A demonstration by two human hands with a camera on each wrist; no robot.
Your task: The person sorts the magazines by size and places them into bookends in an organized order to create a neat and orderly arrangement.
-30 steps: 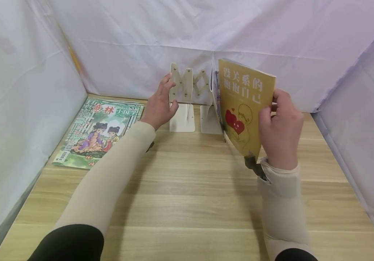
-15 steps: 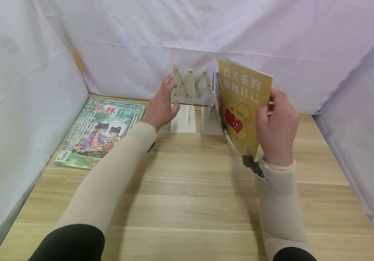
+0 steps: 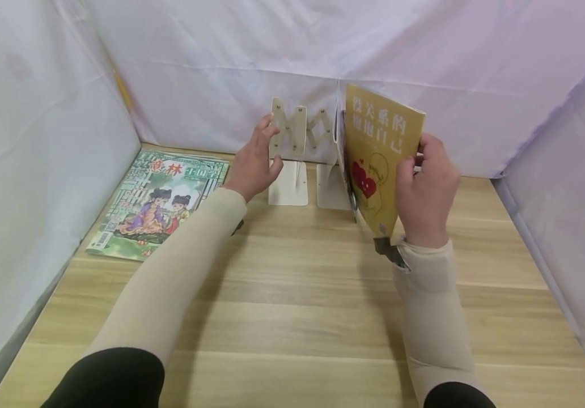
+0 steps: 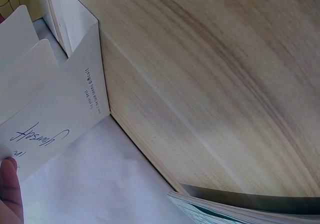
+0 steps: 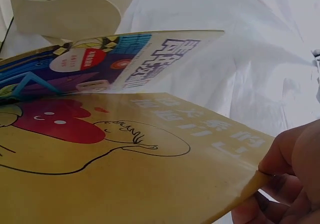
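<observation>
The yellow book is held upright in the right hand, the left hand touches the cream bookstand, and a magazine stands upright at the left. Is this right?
Not quite. In the head view the magazine lies flat on the table at the left. The rest holds: the right hand holds the yellow book upright, and the left hand touches the cream bookstand.

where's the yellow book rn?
Head view, right of centre: the yellow book stands upright against the bookend rack's right end, gripped by the right hand.

Head view above desk; wrist views close, sharing bookend (image 3: 300,129).
</observation>
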